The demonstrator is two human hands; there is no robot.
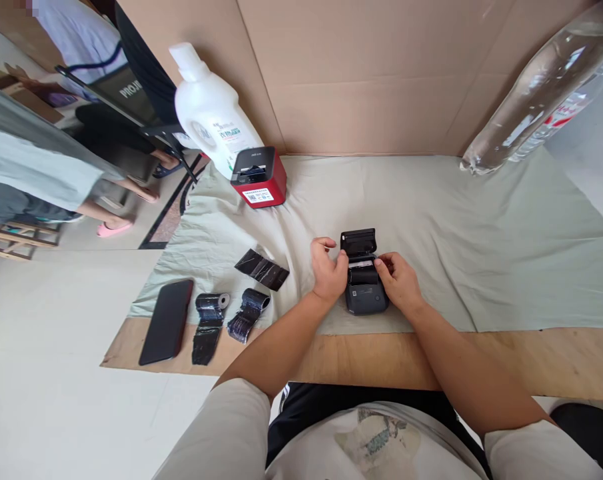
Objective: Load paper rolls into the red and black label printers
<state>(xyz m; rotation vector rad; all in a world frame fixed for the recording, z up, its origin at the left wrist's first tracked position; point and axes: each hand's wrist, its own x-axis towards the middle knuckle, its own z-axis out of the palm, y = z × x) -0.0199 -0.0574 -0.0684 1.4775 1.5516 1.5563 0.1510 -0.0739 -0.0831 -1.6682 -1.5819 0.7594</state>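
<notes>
A small black portable printer [367, 301] lies on the cloth in front of me, its lid [358, 244] swung up at the far side. Inside the bay sits a dark roll [364, 276], with a pale strip behind it. My left hand [328, 272] grips the printer's left edge near the hinge, thumb against it and the other fingers curled. On the opposite edge, the thumb and fingers of my right hand [397, 280] close on the rim of the bay. Some of the fingertips are hidden.
Left of the printer lie a black sheet [262, 269], two partly unwound dark rolls [210, 328] [248, 315] and a phone [166, 322]. Behind stand a red-and-black printer [268, 181], a white detergent bottle [215, 110] and a cardboard wall [371, 80]. Clear bottles [541, 93] stand right; people sit left.
</notes>
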